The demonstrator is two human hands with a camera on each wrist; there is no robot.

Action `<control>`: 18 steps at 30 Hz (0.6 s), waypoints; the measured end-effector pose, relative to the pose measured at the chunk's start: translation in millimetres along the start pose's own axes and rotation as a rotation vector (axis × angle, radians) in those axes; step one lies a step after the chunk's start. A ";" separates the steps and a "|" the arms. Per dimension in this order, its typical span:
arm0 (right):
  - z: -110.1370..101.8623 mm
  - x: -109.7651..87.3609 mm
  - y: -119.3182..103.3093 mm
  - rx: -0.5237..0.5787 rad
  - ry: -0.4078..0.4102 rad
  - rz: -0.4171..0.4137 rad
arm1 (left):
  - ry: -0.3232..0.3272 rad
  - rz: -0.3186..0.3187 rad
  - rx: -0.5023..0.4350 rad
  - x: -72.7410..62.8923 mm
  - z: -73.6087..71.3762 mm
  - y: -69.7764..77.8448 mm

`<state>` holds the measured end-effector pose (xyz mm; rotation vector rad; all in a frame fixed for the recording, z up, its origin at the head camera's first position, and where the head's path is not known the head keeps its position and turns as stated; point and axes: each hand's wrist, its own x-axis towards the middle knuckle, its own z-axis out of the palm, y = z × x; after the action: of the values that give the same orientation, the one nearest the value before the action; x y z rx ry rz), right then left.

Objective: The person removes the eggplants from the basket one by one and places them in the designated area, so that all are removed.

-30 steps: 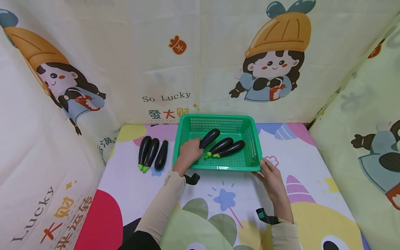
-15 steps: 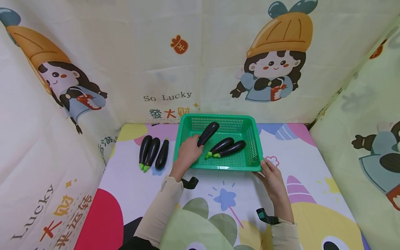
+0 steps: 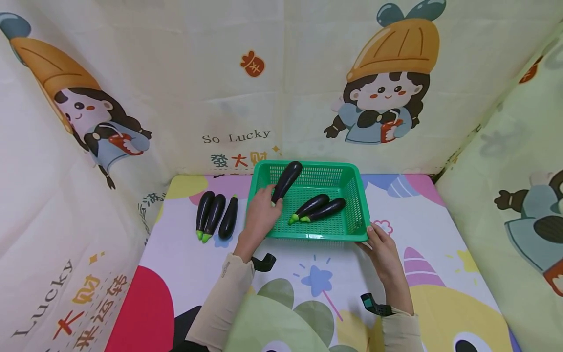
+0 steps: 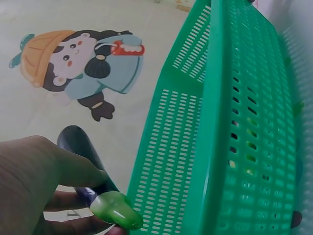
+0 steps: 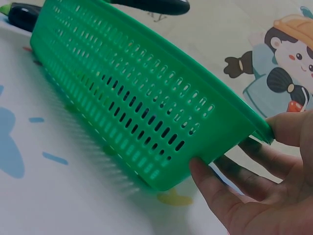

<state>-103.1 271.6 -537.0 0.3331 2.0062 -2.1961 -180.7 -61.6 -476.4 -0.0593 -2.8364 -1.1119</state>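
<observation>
The left hand (image 3: 259, 215) grasps a dark purple eggplant with a green stem (image 3: 286, 182) by its stem end, holding it tilted above the left side of the green perforated plastic basket (image 3: 352, 230). The right hand (image 3: 381, 249) grips the basket's near right corner, thumb on the rim. Two more dark eggplants (image 3: 316, 209) lie inside the basket, and three dark eggplants (image 3: 216, 215) lie side by side on the colourful printed mat (image 3: 422, 215) just left of it.

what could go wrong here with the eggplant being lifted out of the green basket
The left hand grips the lifted eggplant only near its green stem end, so the long body may tip or slip back into the basket. The raised eggplant could clip the basket's rim on the way out. The right hand holds just one corner, so a knock might swing the basket and roll the two eggplants inside.
</observation>
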 end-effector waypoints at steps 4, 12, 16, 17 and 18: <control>0.0 0.0 -0.6 -0.005 -0.002 0.007 | 0.023 -0.012 0.005 -3.1 -7.2 -0.3; -0.2 -0.5 -1.4 -0.012 -0.009 0.012 | 0.042 -0.056 -0.018 -12.0 -21.0 -7.8; -0.4 -0.3 -1.4 -0.021 -0.008 0.012 | 0.080 -0.080 -0.006 -16.9 -25.9 -14.7; -0.5 -0.3 -1.4 -0.023 -0.009 0.013 | 0.090 -0.086 -0.005 -18.1 -26.8 -16.8; -0.6 -0.2 -1.4 -0.022 -0.007 0.014 | 0.100 -0.086 -0.005 -19.2 -27.7 -19.1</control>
<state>-103.2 272.3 -535.7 0.3354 2.0168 -2.1615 -160.9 -94.5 -471.0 0.1155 -2.7711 -1.1044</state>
